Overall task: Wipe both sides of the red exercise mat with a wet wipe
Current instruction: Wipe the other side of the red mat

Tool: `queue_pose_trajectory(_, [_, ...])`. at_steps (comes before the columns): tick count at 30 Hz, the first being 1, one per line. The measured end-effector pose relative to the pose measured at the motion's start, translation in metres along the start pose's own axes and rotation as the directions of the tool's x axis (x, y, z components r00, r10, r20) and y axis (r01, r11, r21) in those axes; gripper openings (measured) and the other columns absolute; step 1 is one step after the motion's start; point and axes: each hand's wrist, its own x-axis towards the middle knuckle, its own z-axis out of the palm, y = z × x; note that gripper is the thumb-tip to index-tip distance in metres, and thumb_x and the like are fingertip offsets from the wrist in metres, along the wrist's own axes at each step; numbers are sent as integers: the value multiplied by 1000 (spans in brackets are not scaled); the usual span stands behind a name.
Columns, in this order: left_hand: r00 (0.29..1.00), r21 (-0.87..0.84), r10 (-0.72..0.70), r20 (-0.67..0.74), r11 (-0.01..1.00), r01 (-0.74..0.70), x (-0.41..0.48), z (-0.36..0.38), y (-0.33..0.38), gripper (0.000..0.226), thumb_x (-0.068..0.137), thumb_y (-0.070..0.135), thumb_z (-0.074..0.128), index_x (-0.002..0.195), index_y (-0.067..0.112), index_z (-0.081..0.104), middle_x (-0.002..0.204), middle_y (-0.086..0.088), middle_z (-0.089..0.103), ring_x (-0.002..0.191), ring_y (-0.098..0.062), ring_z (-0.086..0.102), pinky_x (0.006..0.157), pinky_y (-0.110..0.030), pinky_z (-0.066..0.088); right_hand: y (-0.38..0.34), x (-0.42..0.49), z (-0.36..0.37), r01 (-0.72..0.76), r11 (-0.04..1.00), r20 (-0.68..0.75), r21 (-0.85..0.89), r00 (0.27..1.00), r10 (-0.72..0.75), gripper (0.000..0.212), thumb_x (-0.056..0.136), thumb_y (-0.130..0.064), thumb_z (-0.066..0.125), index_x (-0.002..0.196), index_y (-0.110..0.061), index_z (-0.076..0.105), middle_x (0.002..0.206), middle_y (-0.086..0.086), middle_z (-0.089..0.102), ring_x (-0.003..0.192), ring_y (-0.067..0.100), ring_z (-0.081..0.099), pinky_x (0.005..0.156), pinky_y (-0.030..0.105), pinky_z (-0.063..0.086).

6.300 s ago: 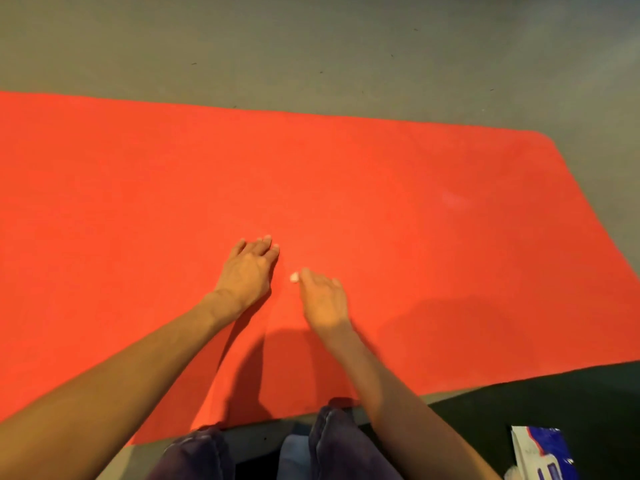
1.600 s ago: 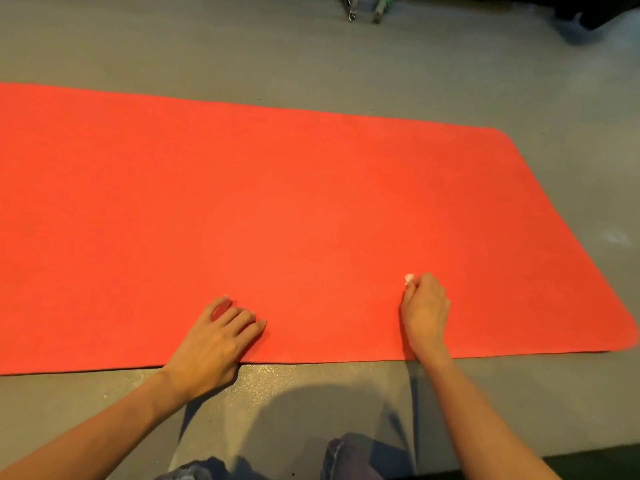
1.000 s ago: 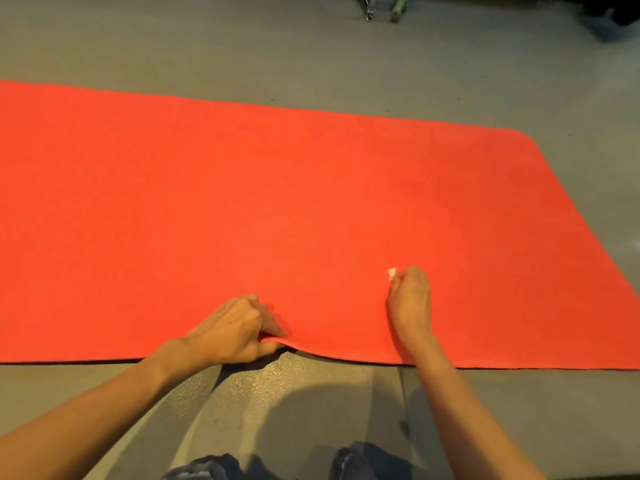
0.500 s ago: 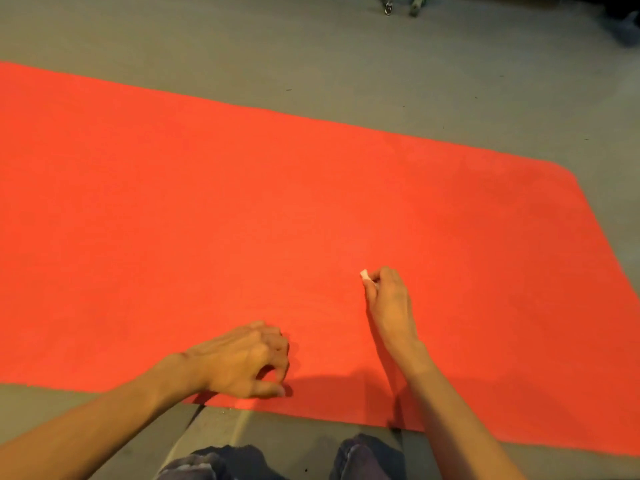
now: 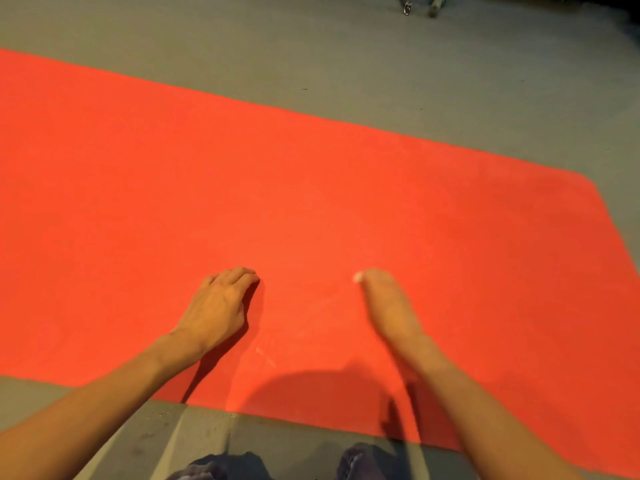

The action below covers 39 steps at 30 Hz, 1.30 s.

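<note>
The red exercise mat (image 5: 311,209) lies flat on a grey floor (image 5: 311,53), filling the middle of the frame from the left edge to its rounded corner at the right, its near edge running along the bottom. At the bottom centre, the person's dark-trousered knees (image 5: 225,467) sit just short of that edge. Above them, the left hand (image 5: 218,306) rests palm down on the mat at lower centre, fingers loosely curled and holding nothing. Just to its right, the blurred right hand (image 5: 388,303) is closed around a small white wad, apparently the wet wipe (image 5: 357,277), which peeps out at the fingertips and touches the mat. Faint pale streaks (image 5: 266,356) mark the surface between the hands. The wiping of the upward face appears to be in hand; whether the underside is done cannot be told. The next move likely calls for steady pressure and sweeping strokes toward the far edge. At the top right, some small objects (image 5: 419,6) lie on the floor.
</note>
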Motion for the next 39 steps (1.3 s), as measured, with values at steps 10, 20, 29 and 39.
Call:
queue_pose_trajectory(10, [993,-150,-119,-19,982,115,2,-7,-19,61,60,5,42,116,10,67,126,-10,63,105,-34,64,85,-49,53,-137,-3,13,122,990,152,77,979,-133,14,81,-19,52,84,-24,39,68,-5,55,61,14,55,60,24,41])
queue_pose_trajectory(20, [962,-168,-248,-117,959,227,15,-16,-14,40,76,14,44,100,18,76,101,-6,73,89,-34,66,70,-42,53,13,83,-17,-373,920,105,-124,917,385,13,94,-12,48,92,0,54,87,24,62,80,42,61,66,45,43])
queue_pose_trajectory(29, [972,-96,-207,-108,976,197,42,-17,-11,31,75,6,47,96,11,70,84,-12,62,83,-38,60,65,-43,48,-117,39,33,312,927,180,206,919,-349,9,84,-15,41,92,-18,44,76,1,58,70,20,57,68,31,34])
queue_pose_trajectory(39, [981,-79,-152,118,984,162,79,-28,-23,40,79,1,51,114,15,64,123,-8,57,111,-33,55,88,-45,46,47,139,-2,-454,861,189,-228,847,497,16,96,-7,42,108,1,49,105,23,61,97,39,60,77,43,44])
